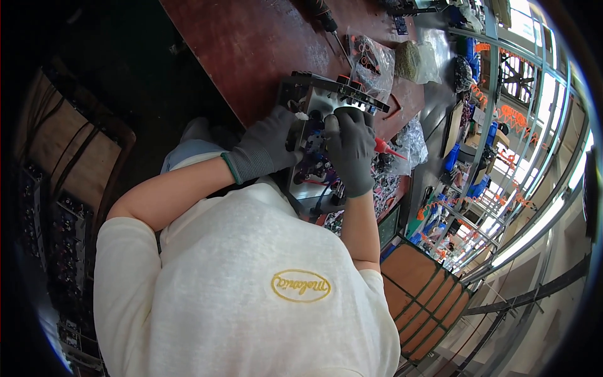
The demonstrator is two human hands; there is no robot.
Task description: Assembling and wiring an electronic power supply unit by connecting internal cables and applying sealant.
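Observation:
Both my hands wear grey knit gloves and work on a metal chassis assembly (321,100) with a black frame, standing at the edge of a reddish-brown workbench (251,44). My left hand (267,147) grips the assembly's left side, next to a bundle of blue and purple wires (317,164). My right hand (350,151) is closed over a small dark cylindrical part at the top of the wiring; what its fingertips pinch is hidden.
A clear plastic bag of parts (372,60) and a screwdriver (326,22) lie on the bench beyond the assembly. A red-tipped tool (388,148) sits right of my right hand. Metal shelving with blue bins (480,182) runs along the right. A wooden stool (427,295) stands below.

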